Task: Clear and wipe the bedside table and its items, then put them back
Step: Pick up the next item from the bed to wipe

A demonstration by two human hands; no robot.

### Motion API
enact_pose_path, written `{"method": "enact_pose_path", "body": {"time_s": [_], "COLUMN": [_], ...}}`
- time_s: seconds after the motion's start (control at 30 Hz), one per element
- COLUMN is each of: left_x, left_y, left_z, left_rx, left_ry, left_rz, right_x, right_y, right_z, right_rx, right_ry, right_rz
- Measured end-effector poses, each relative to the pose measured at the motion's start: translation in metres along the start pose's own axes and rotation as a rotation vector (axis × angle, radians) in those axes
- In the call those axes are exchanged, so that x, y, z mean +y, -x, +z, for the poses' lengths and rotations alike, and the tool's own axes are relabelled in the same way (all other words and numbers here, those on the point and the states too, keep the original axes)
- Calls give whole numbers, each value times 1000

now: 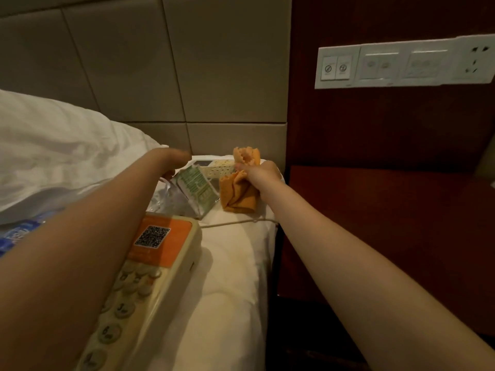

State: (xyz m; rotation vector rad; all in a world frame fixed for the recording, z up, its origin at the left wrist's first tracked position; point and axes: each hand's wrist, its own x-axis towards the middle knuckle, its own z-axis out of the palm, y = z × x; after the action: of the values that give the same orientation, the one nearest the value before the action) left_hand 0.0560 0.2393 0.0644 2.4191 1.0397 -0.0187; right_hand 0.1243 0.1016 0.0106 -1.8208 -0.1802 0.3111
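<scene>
My right hand point(261, 174) is shut on a bunched orange cloth point(239, 192) above the far corner of the white bed. My left hand point(171, 163) reaches to the same corner, its fingers curled down behind a clear acrylic card stand with a green printed card point(197, 187); whether it grips the stand is hidden. Behind the stand lies a cream power strip point(218, 168). A cream telephone point(150, 266) with an orange QR label lies on the bed under my left forearm. The dark red bedside table point(388, 226) stands to the right.
A white pillow point(59, 153) lies at the left, with a plastic water bottle point(18, 234) below it. A thin cord point(235, 223) runs across the sheet. A white switch and socket panel point(401, 62) is on the wood wall above the table. A padded headboard point(166, 65) rises behind.
</scene>
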Motion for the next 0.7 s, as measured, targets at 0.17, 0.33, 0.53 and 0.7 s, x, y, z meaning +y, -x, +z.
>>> {"method": "enact_pose_path", "body": {"time_s": [0.17, 0.33, 0.53, 0.7], "left_x": [10, 10, 19, 58], "left_y": [18, 45, 68, 117], "left_z": [-17, -11, -2, -2], "left_rx": [-85, -296, -77, -127], "left_ry": [-138, -251, -242, -65], "left_rz": [109, 132, 260, 516], "right_x": [-15, -21, -8, 43], "right_y": [7, 33, 75, 109], "right_z": [-18, -35, -64, -114], "right_rx": [179, 178, 127, 165], "right_ry": [80, 143, 149, 32], "right_rz": [-55, -128, -192, -64]}}
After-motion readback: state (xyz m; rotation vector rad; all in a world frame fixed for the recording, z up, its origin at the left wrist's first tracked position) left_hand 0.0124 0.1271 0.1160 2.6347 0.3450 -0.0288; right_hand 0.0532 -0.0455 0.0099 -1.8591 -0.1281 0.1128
